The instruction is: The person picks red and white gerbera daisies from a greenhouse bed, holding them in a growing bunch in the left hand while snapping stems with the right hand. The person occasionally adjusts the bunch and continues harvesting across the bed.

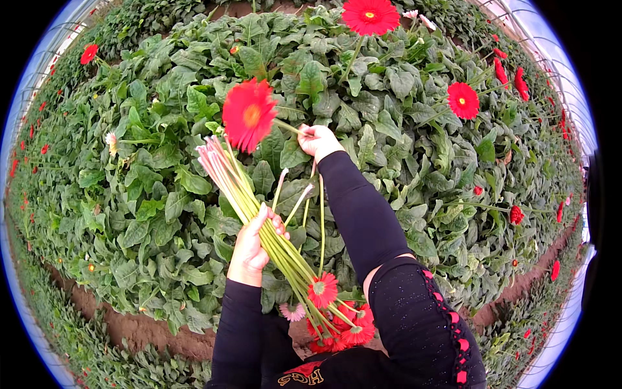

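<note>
My left hand (257,238) is closed around a bundle of long green gerbera stems (286,257). Their pale pinkish cut ends point up and to the left, and their red flower heads (357,334) hang low near my body, with one pink head (292,311) among them. A few stems with pale ends stand apart from the bundle, to its right. My right hand (318,141) pinches the stem of a large red gerbera (250,115), whose slightly blurred bloom is up and left of the fingers. Where that stem ends is unclear.
Dense leafy gerbera plants (184,180) fill the bed before me. A tall red gerbera (371,17) stands at the top, another (463,100) at the right, and a pale bloom (112,144) at the left. A bare soil path (141,330) runs below; curved greenhouse framing (549,44) shows at the edges.
</note>
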`<state>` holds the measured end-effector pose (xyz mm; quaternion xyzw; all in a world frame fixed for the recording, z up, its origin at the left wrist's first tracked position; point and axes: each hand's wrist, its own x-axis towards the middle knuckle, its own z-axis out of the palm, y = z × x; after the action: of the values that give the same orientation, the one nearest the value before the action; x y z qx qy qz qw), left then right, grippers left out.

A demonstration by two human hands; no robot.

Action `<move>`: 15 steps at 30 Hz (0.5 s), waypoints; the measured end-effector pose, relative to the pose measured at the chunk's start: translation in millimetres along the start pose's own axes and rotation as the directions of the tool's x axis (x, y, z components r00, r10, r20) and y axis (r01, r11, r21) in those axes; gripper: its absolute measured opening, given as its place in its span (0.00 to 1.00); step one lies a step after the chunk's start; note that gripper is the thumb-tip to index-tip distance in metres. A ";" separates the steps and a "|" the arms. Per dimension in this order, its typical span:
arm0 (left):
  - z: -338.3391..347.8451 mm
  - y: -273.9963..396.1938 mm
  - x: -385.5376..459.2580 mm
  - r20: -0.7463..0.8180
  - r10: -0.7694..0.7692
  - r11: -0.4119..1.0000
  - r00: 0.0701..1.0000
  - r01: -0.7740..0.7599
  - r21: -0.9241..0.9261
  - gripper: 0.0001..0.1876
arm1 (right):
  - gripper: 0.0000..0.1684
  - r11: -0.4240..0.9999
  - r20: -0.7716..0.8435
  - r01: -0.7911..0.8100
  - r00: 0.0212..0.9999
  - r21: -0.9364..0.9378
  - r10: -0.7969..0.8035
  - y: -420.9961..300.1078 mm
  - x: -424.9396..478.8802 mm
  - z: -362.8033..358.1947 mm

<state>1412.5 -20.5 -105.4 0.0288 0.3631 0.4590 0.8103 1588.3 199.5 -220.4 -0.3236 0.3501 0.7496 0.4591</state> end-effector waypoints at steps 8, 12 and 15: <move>3.9 -13.5 5.7 0.006 -0.032 0.999 0.999 0.032 0.023 0.10 | 0.14 0.750 -0.127 0.004 0.985 -0.661 -0.117 -59.5 -36.4 -73.6; 5.8 -27.6 8.5 -0.028 -0.048 0.997 0.998 0.050 0.057 0.11 | 0.10 0.613 -0.020 0.100 0.982 -0.784 -0.186 -27.5 -24.2 -84.5; 0.5 -32.9 6.1 -0.066 -0.032 0.997 0.997 0.036 0.074 0.11 | 0.05 0.676 -0.030 0.129 0.975 -0.725 -0.219 -25.4 -26.5 -107.6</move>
<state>1438.5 -34.7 -121.0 0.0381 0.4064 0.4319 0.8042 1638.9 107.2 -263.5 -0.5514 0.0224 0.7595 0.3443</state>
